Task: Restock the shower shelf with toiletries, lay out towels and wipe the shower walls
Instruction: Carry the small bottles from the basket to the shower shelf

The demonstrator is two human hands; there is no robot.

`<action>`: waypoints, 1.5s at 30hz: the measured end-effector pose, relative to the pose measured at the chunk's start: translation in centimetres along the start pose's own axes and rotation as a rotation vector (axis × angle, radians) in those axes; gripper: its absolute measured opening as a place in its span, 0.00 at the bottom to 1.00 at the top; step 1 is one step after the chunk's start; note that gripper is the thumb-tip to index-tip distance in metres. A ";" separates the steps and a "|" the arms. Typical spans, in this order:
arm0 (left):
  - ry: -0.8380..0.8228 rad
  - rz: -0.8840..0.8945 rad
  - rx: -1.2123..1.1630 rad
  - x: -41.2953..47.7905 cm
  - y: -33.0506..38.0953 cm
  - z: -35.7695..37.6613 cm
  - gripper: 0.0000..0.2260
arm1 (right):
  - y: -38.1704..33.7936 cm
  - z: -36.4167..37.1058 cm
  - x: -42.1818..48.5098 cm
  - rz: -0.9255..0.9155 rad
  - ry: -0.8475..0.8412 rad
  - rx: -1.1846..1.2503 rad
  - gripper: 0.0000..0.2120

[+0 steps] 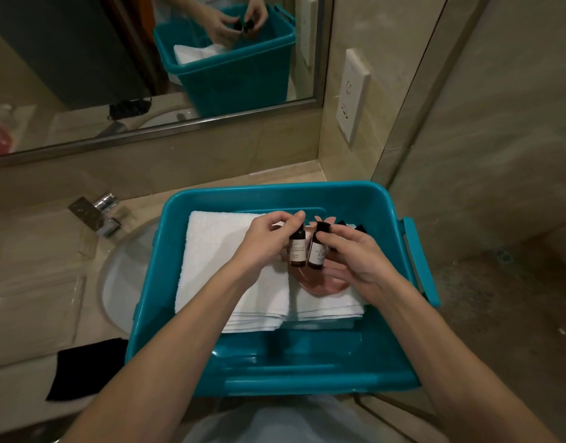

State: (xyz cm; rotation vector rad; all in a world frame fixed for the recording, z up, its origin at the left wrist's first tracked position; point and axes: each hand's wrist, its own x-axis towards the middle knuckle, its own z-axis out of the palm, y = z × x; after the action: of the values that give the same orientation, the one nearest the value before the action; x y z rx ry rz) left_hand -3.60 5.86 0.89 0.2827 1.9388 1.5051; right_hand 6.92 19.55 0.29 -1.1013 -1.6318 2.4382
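The left hand [264,239] pinches one small bottle [297,251] by its cap; the right hand [355,251] pinches another bottle [317,254] likewise. Both are held upright above the towels [224,263] in the teal bin [307,356] — likely being gathered for the shower shelf.

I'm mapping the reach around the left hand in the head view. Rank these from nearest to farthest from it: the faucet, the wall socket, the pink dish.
1. pink dish: in the teal bin, just right of the left hand.
2. faucet: left, on the counter behind the basin.
3. wall socket: upper right, on the wall.
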 end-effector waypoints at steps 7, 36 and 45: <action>-0.082 0.045 -0.020 -1.4 0.1 -2.0 0.19 | 0.3 2.7 -3.5 -0.101 0.106 0.076 0.09; -0.848 0.214 0.066 -20.3 0.5 4.1 0.12 | 11.0 3.8 -30.4 -0.453 0.846 0.218 0.06; -0.893 0.227 0.104 -27.6 -1.4 14.7 0.09 | 15.1 -4.9 -39.5 -0.458 0.910 0.238 0.15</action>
State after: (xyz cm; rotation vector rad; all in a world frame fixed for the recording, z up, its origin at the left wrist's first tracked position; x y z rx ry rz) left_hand 26.66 1.99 7.83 1.0485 1.2758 1.1070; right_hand 44.85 1.92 8.41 -1.3124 -1.0874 1.4393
